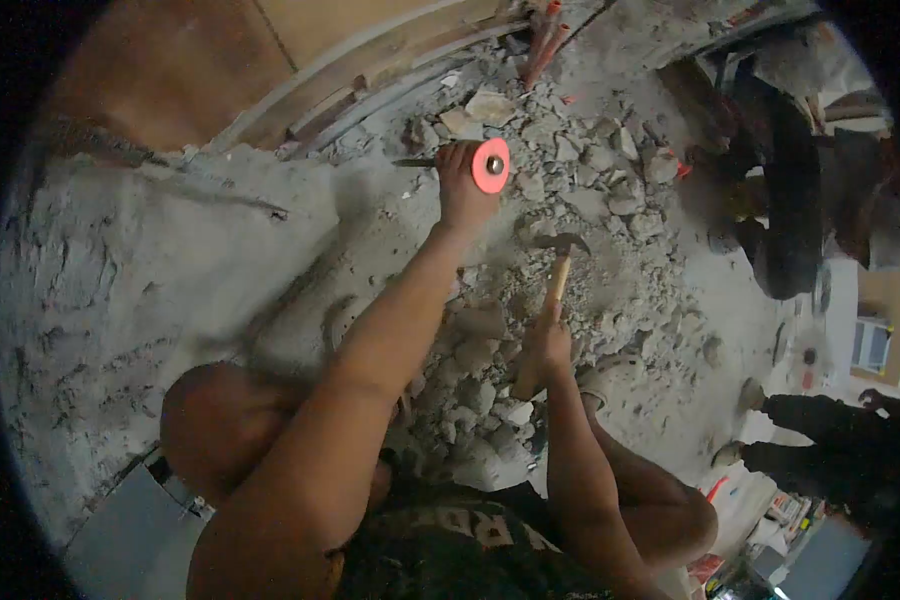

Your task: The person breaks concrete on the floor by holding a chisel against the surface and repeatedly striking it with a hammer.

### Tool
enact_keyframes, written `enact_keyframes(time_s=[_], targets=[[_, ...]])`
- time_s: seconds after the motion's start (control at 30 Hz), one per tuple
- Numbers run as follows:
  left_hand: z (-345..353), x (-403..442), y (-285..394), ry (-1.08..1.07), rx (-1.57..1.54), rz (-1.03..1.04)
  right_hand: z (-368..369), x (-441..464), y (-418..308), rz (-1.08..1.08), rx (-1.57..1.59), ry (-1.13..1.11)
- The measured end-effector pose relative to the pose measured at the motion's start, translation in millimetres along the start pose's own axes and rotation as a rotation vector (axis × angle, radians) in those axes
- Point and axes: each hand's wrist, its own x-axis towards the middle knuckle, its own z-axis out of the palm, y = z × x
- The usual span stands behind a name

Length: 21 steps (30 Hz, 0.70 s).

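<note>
My left hand (467, 190) is closed round a chisel (413, 162) that has a round pink hand guard (490, 165). The chisel's dark shaft points left, towards the rough grey wall surface. Lower and to the right, my right hand (550, 352) grips the wooden handle of a hammer (560, 275). The dark hammer head (563, 242) is at the handle's upper end, over the rubble and apart from the chisel. Broken grey rubble (610, 190) lies beyond and beneath both hands.
Orange-red pipes (545, 50) stick up at the top. A brown panel (170, 70) is at the upper left. On the right, a person in dark trousers (810, 430) stands near assorted items (785, 515). Dark blurred objects (790, 190) hang at the upper right.
</note>
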Motion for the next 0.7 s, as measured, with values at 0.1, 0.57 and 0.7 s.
enact_keyframes(time_s=[0.1,0.57,0.7], targets=[[-11.7,9.1,-15.9,0.052,-0.044,-0.043,10.6,5.0,2.6,0.064,0.128,-0.024],[-77.2,66.3,-103.0,0.319,-0.267,-0.298,71.2,-66.0,-103.6,-0.326,0.073,-0.095],[-93.9,78.7,-126.1,0.266,-0.289,-0.329,100.3,-112.6,-208.6,-0.599,0.028,-0.227]])
